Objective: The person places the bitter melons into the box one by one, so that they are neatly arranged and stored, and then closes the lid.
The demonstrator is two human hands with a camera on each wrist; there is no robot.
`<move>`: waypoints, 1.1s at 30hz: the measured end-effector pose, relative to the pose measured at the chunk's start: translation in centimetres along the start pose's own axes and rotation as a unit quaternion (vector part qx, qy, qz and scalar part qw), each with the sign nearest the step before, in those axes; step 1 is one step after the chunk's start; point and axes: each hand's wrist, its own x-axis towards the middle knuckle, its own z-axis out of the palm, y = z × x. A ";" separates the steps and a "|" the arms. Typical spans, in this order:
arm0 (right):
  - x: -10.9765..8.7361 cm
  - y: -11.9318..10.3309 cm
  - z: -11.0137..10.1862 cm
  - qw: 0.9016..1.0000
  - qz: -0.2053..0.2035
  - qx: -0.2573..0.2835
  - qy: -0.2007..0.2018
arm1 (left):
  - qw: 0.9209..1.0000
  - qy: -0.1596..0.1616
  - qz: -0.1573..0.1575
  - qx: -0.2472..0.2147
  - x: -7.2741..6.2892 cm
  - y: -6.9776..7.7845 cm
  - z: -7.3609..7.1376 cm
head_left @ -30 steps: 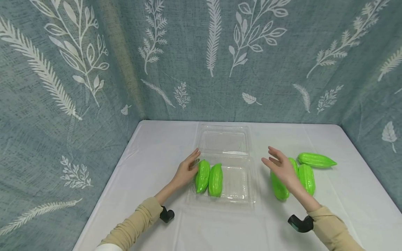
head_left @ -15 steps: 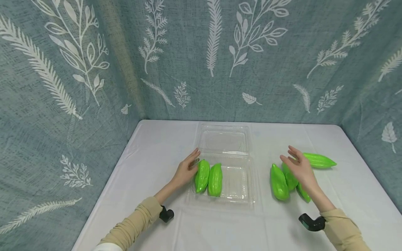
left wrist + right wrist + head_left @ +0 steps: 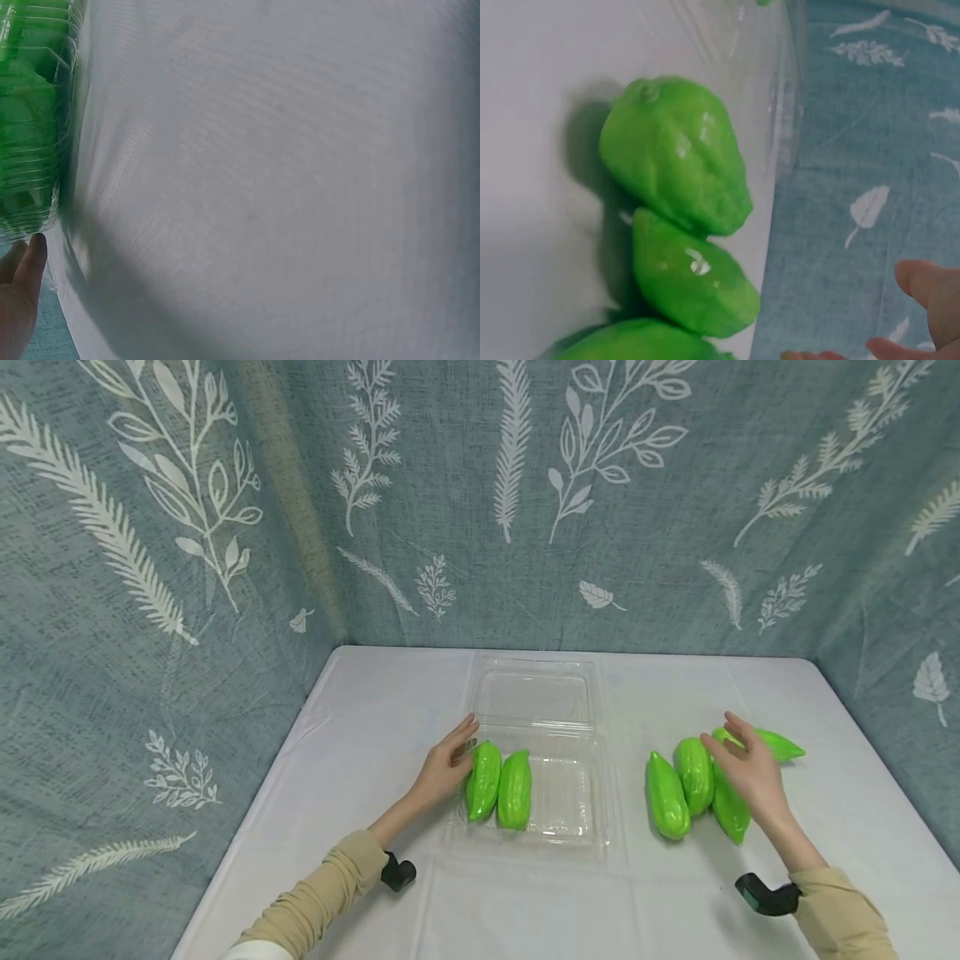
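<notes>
A hinged clear plastic container [image 3: 566, 793] lies unfolded on the white table, its lid [image 3: 534, 693] laid back. Two glossy green, ridged, pointed fruits [image 3: 514, 790] lie side by side in its left half. At the container's left edge is my left hand [image 3: 441, 773], fingers extended; whether it touches the wall I cannot tell. Several matching green fruits are grouped to the right, including one at the left end [image 3: 667, 797] and another beside it [image 3: 695, 777]. My right hand [image 3: 756, 778] hovers over this group with fingers spread, partly hiding the rearmost fruit [image 3: 782, 746].
White cloth covers the table [image 3: 360, 718]. Blue-green curtains [image 3: 465, 585] with white leaf prints hang behind it and at both sides. A dark wrist camera [image 3: 768, 895] sits at each sleeve cuff.
My right hand has moved rightward across the fruit group, uncovering the fruits at its left and now covering part of the rearmost one. My left hand and the container have stayed put.
</notes>
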 end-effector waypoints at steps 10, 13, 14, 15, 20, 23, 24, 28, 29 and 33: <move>-0.5 1.6 -0.9 0.999 0.024 -0.027 0.026 | 1.000 0.002 -0.010 0.008 0.1 -0.1 0.1; -0.3 2.3 -0.9 0.998 0.030 -0.039 0.038 | 1.000 0.001 -0.011 0.006 0.1 -0.1 0.1; -0.3 2.4 -0.9 0.998 0.032 -0.040 0.039 | 1.000 0.000 -0.010 0.006 0.1 -0.1 0.1; -0.3 2.5 -1.0 0.998 0.032 -0.041 0.040 | 1.000 0.000 -0.010 0.005 0.1 -0.1 0.1; -0.7 2.8 -1.1 0.999 0.023 -0.038 0.028 | 1.000 0.002 -0.011 0.005 0.0 -0.1 0.1; -0.9 2.9 -1.1 0.999 0.020 -0.044 0.019 | 1.000 0.002 -0.013 0.005 0.0 -0.1 0.1; -0.9 3.0 -1.1 0.999 0.022 -0.047 0.015 | 1.000 0.001 -0.013 0.005 0.0 -0.1 0.1; -1.2 3.2 -0.9 0.998 0.027 -0.060 0.010 | 1.000 0.000 -0.014 0.004 0.0 -0.1 0.1; -1.2 3.3 -0.9 0.998 0.027 -0.064 0.011 | 1.000 0.000 -0.014 0.003 0.0 -0.1 0.2; -1.3 3.5 -0.8 0.996 0.031 -0.079 0.021 | 1.000 0.005 -0.008 0.000 0.0 -0.2 0.3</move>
